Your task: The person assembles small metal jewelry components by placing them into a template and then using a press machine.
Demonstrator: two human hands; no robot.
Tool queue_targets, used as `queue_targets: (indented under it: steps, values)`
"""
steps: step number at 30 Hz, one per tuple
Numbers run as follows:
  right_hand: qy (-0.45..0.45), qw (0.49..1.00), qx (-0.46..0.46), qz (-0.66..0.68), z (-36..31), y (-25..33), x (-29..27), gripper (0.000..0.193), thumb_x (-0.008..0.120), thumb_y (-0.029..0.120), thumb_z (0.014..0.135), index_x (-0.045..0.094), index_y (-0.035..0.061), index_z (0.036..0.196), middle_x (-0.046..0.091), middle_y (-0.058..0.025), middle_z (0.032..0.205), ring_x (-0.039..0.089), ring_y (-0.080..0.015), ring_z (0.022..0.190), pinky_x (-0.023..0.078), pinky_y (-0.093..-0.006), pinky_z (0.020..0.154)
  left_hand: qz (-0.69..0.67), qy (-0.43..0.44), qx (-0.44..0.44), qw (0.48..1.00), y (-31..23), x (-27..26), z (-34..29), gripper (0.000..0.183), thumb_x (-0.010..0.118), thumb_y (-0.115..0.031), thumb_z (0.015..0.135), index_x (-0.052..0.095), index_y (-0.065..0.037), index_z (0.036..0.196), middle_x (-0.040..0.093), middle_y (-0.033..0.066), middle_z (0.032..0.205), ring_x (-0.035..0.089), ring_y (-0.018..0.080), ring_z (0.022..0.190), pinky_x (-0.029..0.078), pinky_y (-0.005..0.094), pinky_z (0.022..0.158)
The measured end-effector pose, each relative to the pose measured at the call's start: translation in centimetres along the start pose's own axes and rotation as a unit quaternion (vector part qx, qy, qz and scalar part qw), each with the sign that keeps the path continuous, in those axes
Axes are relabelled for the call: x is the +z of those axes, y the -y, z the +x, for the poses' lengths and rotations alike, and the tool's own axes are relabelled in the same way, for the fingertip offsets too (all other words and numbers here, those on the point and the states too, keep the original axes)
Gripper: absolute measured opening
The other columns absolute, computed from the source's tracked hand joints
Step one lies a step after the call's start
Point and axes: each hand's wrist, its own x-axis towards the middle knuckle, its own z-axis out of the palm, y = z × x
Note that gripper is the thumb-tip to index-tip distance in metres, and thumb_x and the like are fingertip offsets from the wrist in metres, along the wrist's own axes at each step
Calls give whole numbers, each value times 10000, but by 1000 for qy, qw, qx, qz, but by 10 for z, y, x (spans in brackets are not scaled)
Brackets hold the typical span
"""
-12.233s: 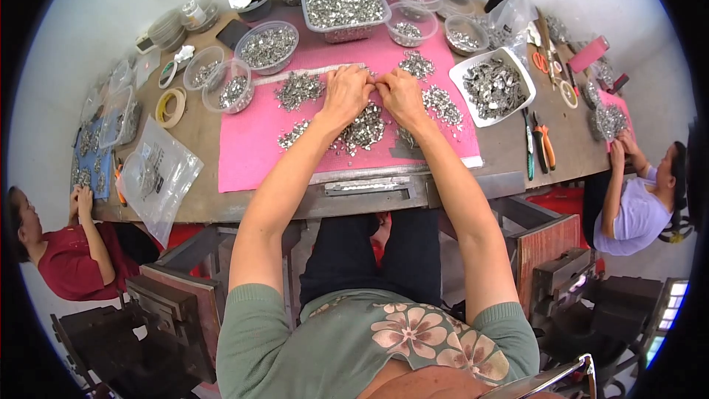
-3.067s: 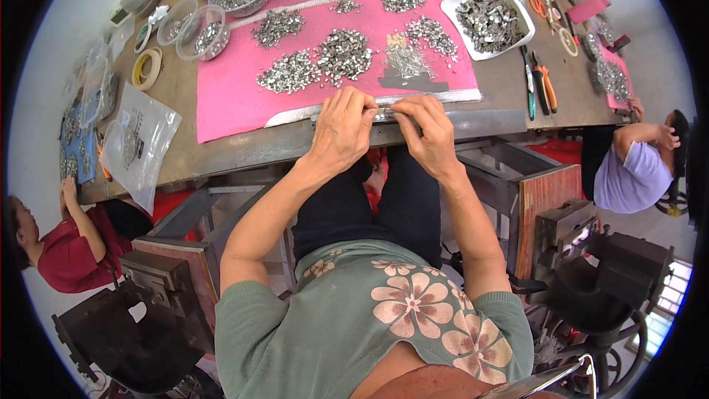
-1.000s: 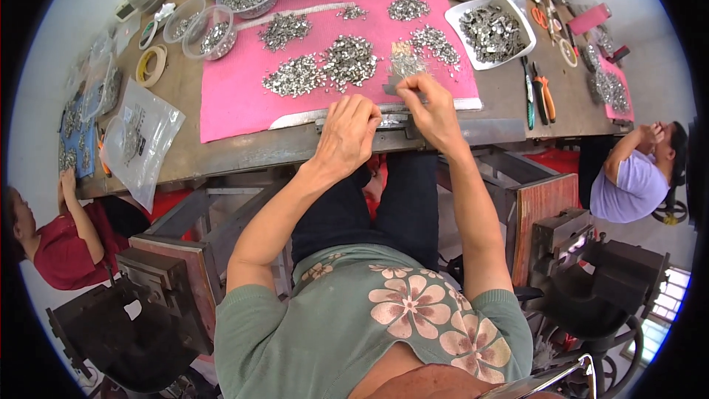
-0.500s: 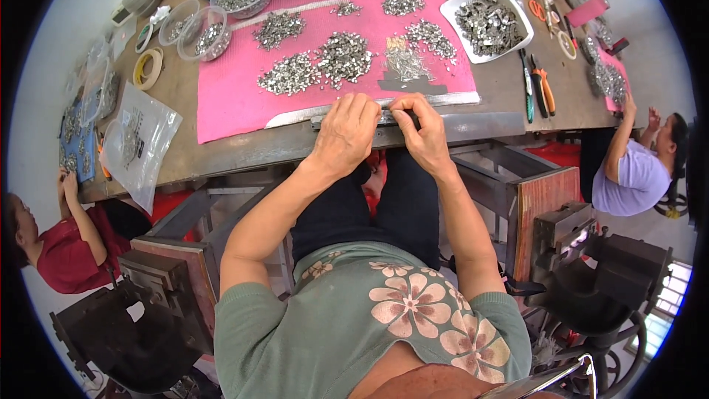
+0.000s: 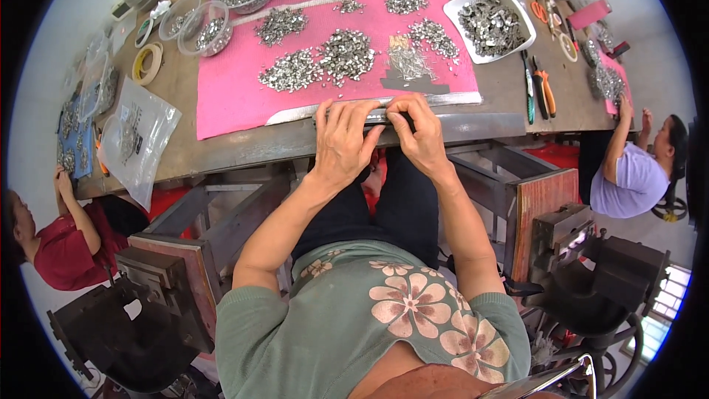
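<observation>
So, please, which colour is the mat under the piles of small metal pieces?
The mat is pink; it shows best in the head view.

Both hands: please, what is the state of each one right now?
Left hand: half-closed over the narrow metal bar; how firmly it grips cannot be told.
Right hand: curled at the same bar; whether it pinches anything cannot be told.

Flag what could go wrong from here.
1. The left hand and right hand are both at a narrow grey metal bar by the front edge of the brown table; it might slip off.
2. A loose pile of thin silver metal pins lies just beyond the right hand; a careless brush could scatter it.
</observation>
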Motion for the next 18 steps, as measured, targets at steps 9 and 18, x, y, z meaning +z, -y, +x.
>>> queue_targets:
  steps: [9, 18]
  values:
    - [-6, 995, -57, -78, 2, 2, 3, 114, 683, -6, 869, 601, 21, 943, 620, -107, 911, 602, -307, 864, 451, -396, 813, -10, -22, -11, 1000, 4, 9, -6, 453, 753, -45, 823, 604, -41, 1251, 668, 108, 1135, 615, 297, 1059, 386, 443, 979]
    - [7, 968, -161, -192, 6, 10, -2, 116, 700, 12, 850, 647, 42, 949, 647, -76, 934, 621, -269, 875, 435, -383, 838, -5, -21, -8, 1000, 4, 9, -8, 460, 752, -40, 821, 603, -41, 1256, 666, 110, 1135, 611, 299, 1055, 385, 439, 978]
